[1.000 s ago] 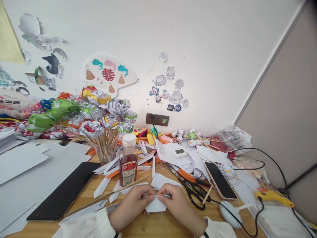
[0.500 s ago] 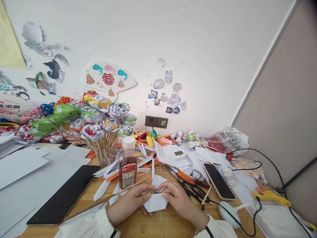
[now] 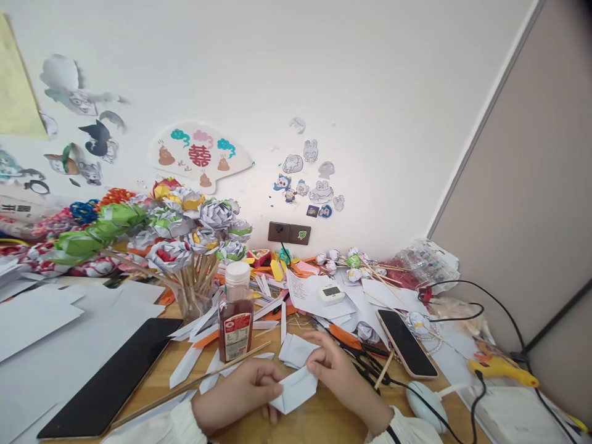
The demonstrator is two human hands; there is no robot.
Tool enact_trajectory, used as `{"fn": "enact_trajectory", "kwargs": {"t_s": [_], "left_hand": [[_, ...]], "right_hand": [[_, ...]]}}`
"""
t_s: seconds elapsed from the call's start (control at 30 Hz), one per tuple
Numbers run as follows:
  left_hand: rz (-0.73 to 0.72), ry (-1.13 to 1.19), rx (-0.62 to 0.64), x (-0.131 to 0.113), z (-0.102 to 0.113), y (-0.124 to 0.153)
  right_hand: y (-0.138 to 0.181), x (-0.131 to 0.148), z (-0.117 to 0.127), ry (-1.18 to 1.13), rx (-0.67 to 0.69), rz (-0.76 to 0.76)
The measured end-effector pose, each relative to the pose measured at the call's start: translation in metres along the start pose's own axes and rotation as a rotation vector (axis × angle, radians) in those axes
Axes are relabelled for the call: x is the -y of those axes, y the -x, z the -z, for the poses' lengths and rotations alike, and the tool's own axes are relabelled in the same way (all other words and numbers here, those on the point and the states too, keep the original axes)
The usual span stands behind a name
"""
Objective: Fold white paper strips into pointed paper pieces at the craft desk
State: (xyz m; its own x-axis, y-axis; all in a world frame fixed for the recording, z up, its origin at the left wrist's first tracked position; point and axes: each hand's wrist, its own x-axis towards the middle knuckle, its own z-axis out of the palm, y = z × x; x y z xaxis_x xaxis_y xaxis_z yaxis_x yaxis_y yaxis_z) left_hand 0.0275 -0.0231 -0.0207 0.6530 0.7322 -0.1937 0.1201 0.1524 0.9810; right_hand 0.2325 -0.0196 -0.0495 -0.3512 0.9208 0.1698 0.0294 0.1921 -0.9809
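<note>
Low in the middle of the head view, both my hands hold a folded white paper piece (image 3: pixel 296 388) just above the wooden desk (image 3: pixel 324 422). My left hand (image 3: pixel 238 391) is curled, pinching the paper's left edge. My right hand (image 3: pixel 340 373) grips its upper right corner, thumb on top. A small stack of white paper squares (image 3: pixel 296 348) lies right behind the hands. A long wooden skewer (image 3: pixel 185 385) lies slanted to the left of my left hand.
A brown bottle with a white cap (image 3: pixel 236 311) stands behind my left hand. A jar of paper flowers (image 3: pixel 185 246), a dark tablet (image 3: pixel 106 379), black scissors (image 3: pixel 365 361), a phone (image 3: pixel 406 342), a pale mouse (image 3: pixel 428 398) and a yellow glue gun (image 3: pixel 502 367) crowd the desk.
The paper piece has been turned and lifted on its right side. My right hand moved up to the upper right corner. The camera tilted slightly.
</note>
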Motion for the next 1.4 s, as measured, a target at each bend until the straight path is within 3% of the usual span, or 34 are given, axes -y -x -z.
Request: {"fn": "enact_trajectory", "kwargs": {"t_s": [0.1, 0.2, 0.3, 0.4, 0.6, 0.83, 0.97, 1.17, 1.4], "left_hand": [[0.052, -0.065, -0.033, 0.001, -0.003, 0.002], [0.030, -0.198, -0.153, 0.000, -0.009, 0.002], [-0.078, -0.293, -0.280, 0.003, -0.012, -0.003], [-0.114, -0.180, -0.267, 0.011, -0.009, -0.011], [-0.086, 0.136, -0.328, 0.028, 0.001, -0.023], [-0.042, 0.286, -0.337, 0.018, -0.006, -0.017], [-0.087, 0.302, -0.348, 0.016, 0.001, -0.018], [-0.134, 0.138, -0.358, 0.024, 0.009, -0.022], [-0.148, 0.220, -0.362, 0.014, 0.006, -0.016]], "right_hand": [[0.001, 0.003, -0.010, 0.025, 0.011, 0.003], [0.002, 0.006, -0.024, 0.049, 0.045, 0.034], [0.000, 0.006, -0.032, 0.080, -0.079, 0.103], [-0.002, 0.002, -0.030, 0.012, -0.131, 0.099], [-0.003, -0.005, -0.029, 0.007, 0.017, 0.034], [-0.005, -0.002, -0.029, -0.002, -0.043, -0.050], [-0.005, 0.001, -0.022, -0.014, -0.098, -0.071], [-0.006, -0.003, -0.019, -0.043, -0.102, -0.054], [-0.007, 0.001, -0.021, -0.159, -0.154, -0.055]]}}
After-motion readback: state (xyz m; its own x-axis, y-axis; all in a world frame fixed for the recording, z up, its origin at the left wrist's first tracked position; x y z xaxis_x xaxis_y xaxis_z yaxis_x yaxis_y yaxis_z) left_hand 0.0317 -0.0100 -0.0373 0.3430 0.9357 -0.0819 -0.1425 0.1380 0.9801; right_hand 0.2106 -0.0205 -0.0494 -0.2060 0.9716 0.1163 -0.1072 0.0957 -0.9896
